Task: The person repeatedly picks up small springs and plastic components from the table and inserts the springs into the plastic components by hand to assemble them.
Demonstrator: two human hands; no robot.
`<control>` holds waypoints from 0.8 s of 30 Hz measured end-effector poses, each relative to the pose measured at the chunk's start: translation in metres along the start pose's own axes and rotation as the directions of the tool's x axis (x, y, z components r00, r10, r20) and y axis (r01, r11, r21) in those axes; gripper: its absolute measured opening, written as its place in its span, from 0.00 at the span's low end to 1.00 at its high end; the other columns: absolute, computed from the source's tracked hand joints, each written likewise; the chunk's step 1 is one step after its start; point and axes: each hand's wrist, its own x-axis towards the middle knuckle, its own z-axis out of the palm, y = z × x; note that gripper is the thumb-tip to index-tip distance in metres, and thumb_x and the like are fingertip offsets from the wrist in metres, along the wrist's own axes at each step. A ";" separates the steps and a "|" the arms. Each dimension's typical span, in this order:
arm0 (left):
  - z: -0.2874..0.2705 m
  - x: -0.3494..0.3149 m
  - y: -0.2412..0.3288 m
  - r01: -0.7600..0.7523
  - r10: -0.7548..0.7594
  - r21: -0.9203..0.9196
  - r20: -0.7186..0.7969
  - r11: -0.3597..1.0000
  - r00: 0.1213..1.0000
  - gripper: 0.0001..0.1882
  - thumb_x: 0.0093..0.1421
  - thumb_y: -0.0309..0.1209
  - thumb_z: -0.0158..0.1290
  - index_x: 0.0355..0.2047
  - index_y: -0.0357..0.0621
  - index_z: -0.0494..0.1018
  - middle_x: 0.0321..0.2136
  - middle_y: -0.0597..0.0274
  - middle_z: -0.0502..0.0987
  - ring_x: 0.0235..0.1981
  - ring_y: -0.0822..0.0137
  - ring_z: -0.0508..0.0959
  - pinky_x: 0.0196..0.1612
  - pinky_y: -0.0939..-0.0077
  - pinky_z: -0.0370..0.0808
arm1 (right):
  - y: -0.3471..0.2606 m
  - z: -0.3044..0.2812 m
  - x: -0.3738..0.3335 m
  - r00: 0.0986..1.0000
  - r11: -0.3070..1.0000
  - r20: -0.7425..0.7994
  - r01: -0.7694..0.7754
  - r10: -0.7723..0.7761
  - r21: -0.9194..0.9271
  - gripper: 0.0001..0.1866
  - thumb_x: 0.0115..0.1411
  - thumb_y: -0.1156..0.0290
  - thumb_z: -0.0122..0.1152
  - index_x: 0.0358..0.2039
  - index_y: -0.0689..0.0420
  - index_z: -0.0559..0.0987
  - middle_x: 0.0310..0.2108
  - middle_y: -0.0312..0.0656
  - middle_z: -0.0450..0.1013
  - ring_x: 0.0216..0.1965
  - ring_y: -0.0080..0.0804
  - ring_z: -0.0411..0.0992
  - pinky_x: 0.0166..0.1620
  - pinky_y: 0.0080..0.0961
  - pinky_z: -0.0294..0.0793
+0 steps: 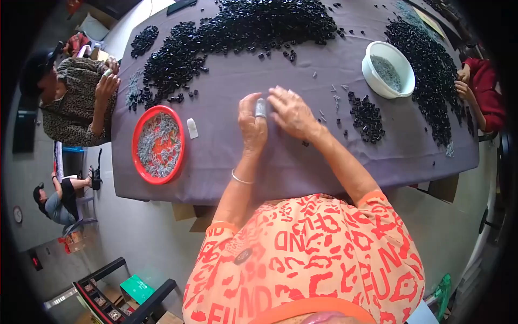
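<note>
Left hand (pixel 252 125): your fingers are partly curled, one wearing a grey wrap (pixel 260 108); I cannot tell whether you grip anything.
Right hand (pixel 294 114): your fingers reach forward, loosely bent, just beside the left; any hold is hidden.
Black pieces (pixel 367 120): a small heap lies to your right, bigger heaps farther out.
Grey pins (pixel 336 101): a few lie loose between your right hand and that heap.
Red tray (pixel 156 180): on your left, holding more pins.
White bowl (pixel 392 49): beyond the small heap.
</note>
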 end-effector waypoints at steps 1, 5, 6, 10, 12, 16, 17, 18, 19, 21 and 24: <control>0.002 -0.003 0.001 -0.021 0.021 -0.047 -0.012 0.999 1.000 0.11 0.61 0.24 0.48 0.43 0.42 0.74 0.42 0.62 0.73 0.42 0.70 0.72 0.48 0.79 0.68 | -0.010 -0.006 -0.013 0.997 0.998 0.028 0.071 -0.071 0.002 0.24 0.55 0.69 0.60 0.53 0.53 0.71 0.59 0.49 0.62 0.62 0.47 0.58 0.62 0.43 0.58; 0.004 0.001 -0.004 -0.066 0.063 -0.068 -0.043 0.996 0.997 0.10 0.61 0.22 0.46 0.41 0.40 0.74 0.37 0.65 0.75 0.38 0.75 0.71 0.45 0.81 0.68 | -0.014 -0.035 -0.023 0.993 0.942 -0.035 0.119 -0.114 0.313 0.20 0.51 0.77 0.60 0.47 0.57 0.75 0.53 0.48 0.67 0.58 0.47 0.63 0.60 0.39 0.63; 0.003 -0.002 -0.002 -0.048 0.045 -0.075 -0.044 0.996 0.998 0.10 0.61 0.22 0.46 0.41 0.40 0.74 0.37 0.65 0.75 0.38 0.75 0.71 0.45 0.81 0.68 | -0.008 -0.048 -0.022 0.992 0.946 -0.109 0.088 -0.057 0.311 0.17 0.49 0.79 0.61 0.43 0.58 0.76 0.50 0.47 0.70 0.54 0.46 0.67 0.58 0.37 0.65; 0.002 -0.003 0.003 0.082 -0.086 -0.124 -0.027 0.989 0.996 0.11 0.57 0.22 0.46 0.39 0.39 0.74 0.37 0.57 0.75 0.41 0.62 0.74 0.47 0.72 0.69 | 0.053 -0.071 0.006 0.908 0.965 -0.358 -0.256 0.220 -0.056 0.10 0.54 0.73 0.59 0.38 0.59 0.77 0.33 0.47 0.73 0.39 0.44 0.71 0.43 0.37 0.70; 0.003 -0.002 0.003 0.115 -0.120 -0.133 -0.034 0.984 0.992 0.10 0.57 0.22 0.46 0.39 0.39 0.74 0.36 0.57 0.75 0.40 0.62 0.75 0.47 0.72 0.69 | 0.076 -0.070 0.018 0.906 0.947 -0.326 -0.310 0.269 -0.080 0.09 0.54 0.72 0.59 0.36 0.59 0.77 0.32 0.47 0.72 0.37 0.45 0.71 0.42 0.37 0.70; 0.001 0.002 0.003 0.106 -0.110 -0.154 -0.015 0.982 0.994 0.09 0.58 0.22 0.47 0.38 0.39 0.74 0.35 0.57 0.75 0.38 0.61 0.75 0.45 0.72 0.70 | 0.082 -0.059 0.027 0.928 0.922 -0.176 -0.354 0.327 -0.155 0.07 0.55 0.70 0.58 0.32 0.59 0.75 0.30 0.47 0.71 0.37 0.46 0.70 0.42 0.38 0.69; 0.001 0.003 0.003 0.090 -0.092 -0.170 -0.008 0.981 0.996 0.09 0.58 0.22 0.47 0.38 0.39 0.75 0.34 0.56 0.75 0.37 0.61 0.75 0.44 0.72 0.70 | 0.079 -0.057 0.027 0.930 0.922 -0.156 -0.355 0.332 -0.152 0.07 0.55 0.70 0.58 0.32 0.59 0.75 0.30 0.47 0.71 0.37 0.46 0.70 0.42 0.38 0.69; 0.001 0.005 0.004 0.107 -0.109 -0.153 -0.007 0.982 0.994 0.09 0.57 0.22 0.48 0.37 0.39 0.75 0.33 0.56 0.76 0.37 0.59 0.75 0.43 0.71 0.70 | 0.079 -0.055 0.028 0.939 0.930 -0.181 -0.325 0.294 -0.174 0.07 0.55 0.70 0.58 0.31 0.59 0.74 0.30 0.47 0.71 0.37 0.46 0.70 0.42 0.38 0.69; 0.002 0.005 0.002 0.121 -0.124 -0.148 -0.007 0.982 0.992 0.09 0.57 0.22 0.48 0.37 0.39 0.75 0.33 0.56 0.76 0.37 0.59 0.75 0.43 0.71 0.70 | 0.079 -0.053 0.028 0.945 0.935 -0.206 -0.295 0.255 -0.197 0.07 0.55 0.69 0.58 0.31 0.59 0.74 0.30 0.47 0.71 0.37 0.46 0.70 0.42 0.39 0.70; 0.003 0.005 -0.002 0.092 -0.095 -0.134 -0.014 0.987 0.995 0.08 0.56 0.22 0.49 0.36 0.39 0.75 0.32 0.56 0.76 0.37 0.59 0.75 0.43 0.71 0.71 | 0.077 -0.051 0.027 0.952 0.938 -0.202 -0.271 0.229 -0.215 0.07 0.55 0.70 0.57 0.31 0.59 0.73 0.30 0.46 0.71 0.37 0.45 0.70 0.42 0.38 0.70; 0.003 0.007 -0.001 0.085 -0.088 -0.124 -0.020 0.989 0.996 0.08 0.54 0.20 0.50 0.35 0.39 0.75 0.32 0.56 0.76 0.36 0.59 0.75 0.42 0.70 0.71 | 0.070 -0.054 0.021 0.960 0.930 -0.157 -0.265 0.230 -0.255 0.06 0.55 0.71 0.55 0.30 0.60 0.73 0.30 0.46 0.70 0.38 0.46 0.69 0.43 0.39 0.69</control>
